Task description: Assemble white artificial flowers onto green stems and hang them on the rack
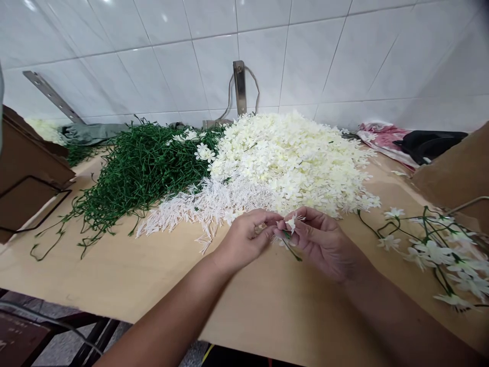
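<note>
The left hand point(248, 233) and right hand point(324, 247) pinch a white flower point(291, 223) in their grip; squeezing hard could crease it; slackening could drop the green stem point(294, 252).

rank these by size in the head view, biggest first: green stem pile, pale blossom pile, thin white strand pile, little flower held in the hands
1. Pale blossom pile and green stem pile: too close to rank
2. White strand pile
3. Held flower, by far smallest
</note>
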Tool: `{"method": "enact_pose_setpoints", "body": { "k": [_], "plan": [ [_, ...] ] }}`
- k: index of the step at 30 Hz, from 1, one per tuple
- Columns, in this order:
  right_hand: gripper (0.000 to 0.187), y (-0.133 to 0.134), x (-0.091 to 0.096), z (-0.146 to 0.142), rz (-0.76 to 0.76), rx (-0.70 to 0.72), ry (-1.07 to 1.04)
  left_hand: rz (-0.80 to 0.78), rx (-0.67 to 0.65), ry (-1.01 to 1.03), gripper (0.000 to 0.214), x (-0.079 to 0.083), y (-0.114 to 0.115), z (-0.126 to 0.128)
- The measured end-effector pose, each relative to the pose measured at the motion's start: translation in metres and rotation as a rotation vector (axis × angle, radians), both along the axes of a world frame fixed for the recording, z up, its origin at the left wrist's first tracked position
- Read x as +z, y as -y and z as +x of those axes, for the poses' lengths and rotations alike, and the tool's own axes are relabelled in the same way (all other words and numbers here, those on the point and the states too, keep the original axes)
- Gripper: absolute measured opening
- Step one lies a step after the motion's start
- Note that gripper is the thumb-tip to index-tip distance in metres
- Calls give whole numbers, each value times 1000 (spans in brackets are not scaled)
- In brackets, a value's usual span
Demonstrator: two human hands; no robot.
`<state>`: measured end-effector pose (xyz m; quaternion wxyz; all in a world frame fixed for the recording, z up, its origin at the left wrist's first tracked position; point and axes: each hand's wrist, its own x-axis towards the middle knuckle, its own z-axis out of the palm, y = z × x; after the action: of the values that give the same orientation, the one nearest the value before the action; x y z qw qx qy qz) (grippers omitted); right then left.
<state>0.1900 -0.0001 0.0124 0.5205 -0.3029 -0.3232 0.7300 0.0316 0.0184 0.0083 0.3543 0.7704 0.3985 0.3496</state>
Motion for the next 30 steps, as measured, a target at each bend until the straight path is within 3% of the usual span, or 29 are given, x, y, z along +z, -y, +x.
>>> {"method": "enact_pose_setpoints", "body": {
  "k": [5, 8, 16, 23, 30],
  "plan": [
    [12, 0, -1, 1, -9, 9, -35, -334, -69, 296, 22, -5, 2, 5],
    [11, 0, -1, 2, -12, -3, -20, -462, -95, 353, 28, -11, 2, 6],
    [19, -4, -2, 0, -60, -98, 41, -193, 103, 26, 19, -10, -1, 3],
    [19, -4, -3, 0, -46, -110, 92, -249, 17, -1, 20, -11, 0, 2],
    [20, -6, -2, 2, -39, -141, 113, -255, 91, 62, 16, -13, -3, 0]
  ]
}}
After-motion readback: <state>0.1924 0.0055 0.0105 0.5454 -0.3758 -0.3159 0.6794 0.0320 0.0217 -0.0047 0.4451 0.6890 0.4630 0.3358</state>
